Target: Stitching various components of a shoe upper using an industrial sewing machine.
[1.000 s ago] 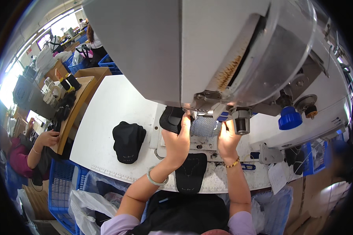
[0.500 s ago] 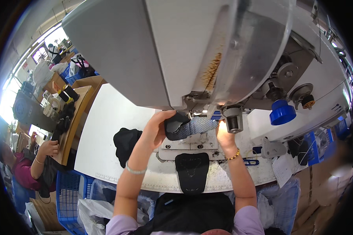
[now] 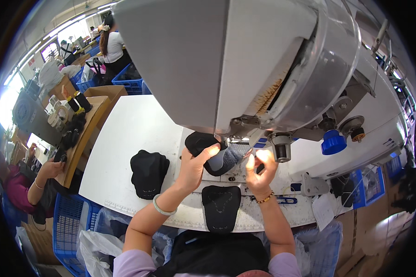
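Note:
My left hand (image 3: 192,167) grips a curved fabric piece (image 3: 233,156), black with a grey mesh face, its thumb pressed on top. The piece is tilted below the head of a grey sewing machine (image 3: 259,122). At the far right end of the fabric, my right hand (image 3: 260,174) is closed in a pinch near the needle area; whatever is between its fingertips is too small to make out. A black shaped piece with pale stitch lines (image 3: 221,208) lies at the table's front edge. Another black piece (image 3: 149,173) rests to the left.
The white table (image 3: 125,138) carries a blue-handled tool (image 3: 286,200) and a white paper (image 3: 327,211) at right. Blue baskets (image 3: 69,231) stand below the front edge. At left, a co-worker's hand (image 3: 52,169) is beside a wooden bench (image 3: 88,134) with thread spools.
My right hand has drawn back from beneath the machine head and pinched its fingers. The fabric piece has tilted in my left hand, whose thumb now shows on top. The whole view has shifted.

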A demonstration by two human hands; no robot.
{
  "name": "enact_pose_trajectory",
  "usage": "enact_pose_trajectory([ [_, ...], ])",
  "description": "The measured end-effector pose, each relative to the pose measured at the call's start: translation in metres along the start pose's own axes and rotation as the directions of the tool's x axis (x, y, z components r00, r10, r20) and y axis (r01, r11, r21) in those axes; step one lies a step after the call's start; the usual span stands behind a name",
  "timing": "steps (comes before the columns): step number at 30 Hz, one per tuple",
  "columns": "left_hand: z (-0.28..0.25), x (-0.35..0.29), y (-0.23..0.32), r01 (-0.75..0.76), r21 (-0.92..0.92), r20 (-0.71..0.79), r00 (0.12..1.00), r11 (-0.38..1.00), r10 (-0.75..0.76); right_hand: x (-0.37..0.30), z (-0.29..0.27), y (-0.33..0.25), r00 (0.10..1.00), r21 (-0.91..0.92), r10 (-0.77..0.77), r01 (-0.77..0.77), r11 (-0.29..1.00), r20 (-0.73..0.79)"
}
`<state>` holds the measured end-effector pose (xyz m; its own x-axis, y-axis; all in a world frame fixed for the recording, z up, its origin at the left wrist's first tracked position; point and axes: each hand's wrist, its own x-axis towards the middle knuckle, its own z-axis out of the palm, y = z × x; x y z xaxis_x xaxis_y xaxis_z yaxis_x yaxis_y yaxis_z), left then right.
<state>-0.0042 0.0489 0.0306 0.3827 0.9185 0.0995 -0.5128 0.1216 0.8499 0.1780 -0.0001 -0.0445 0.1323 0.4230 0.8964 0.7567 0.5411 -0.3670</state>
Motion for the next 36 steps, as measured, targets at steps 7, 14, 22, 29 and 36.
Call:
enact_pose_trajectory([
  [7, 0.019, -0.01, -0.012, -0.238, 0.108, -0.098, 0.964, 0.965, 0.248, 0.018, 0.002, -0.024, 0.94, -0.148, -0.339, 0.333, 0.931, -0.019],
  [14, 0.027, -0.016, -0.01, -0.267, 0.171, -0.163, 0.941, 0.948, 0.295, 0.02, -0.002, -0.03, 0.977, 0.106, -0.193, 0.183, 0.977, 0.092],
  [22, -0.039, -0.011, 0.003, -0.497, 0.592, 0.075, 0.818, 0.634, 0.571, 0.033, -0.003, -0.041, 0.987, 0.111, -0.144, 0.136, 0.984, 0.071],
  [29, -0.031, -0.014, 0.009, -0.655, 0.512, 0.847, 0.28, -0.555, 0.451, 0.032, -0.003, -0.037, 0.982, 0.092, -0.171, 0.163, 0.982, 0.081],
  [36, -0.009, -0.005, 0.024, -0.777, 0.392, 0.901, 0.218, -0.492, 0.374, 0.046, -0.018, -0.04, 0.947, -0.078, -0.305, 0.313, 0.947, 0.099],
])
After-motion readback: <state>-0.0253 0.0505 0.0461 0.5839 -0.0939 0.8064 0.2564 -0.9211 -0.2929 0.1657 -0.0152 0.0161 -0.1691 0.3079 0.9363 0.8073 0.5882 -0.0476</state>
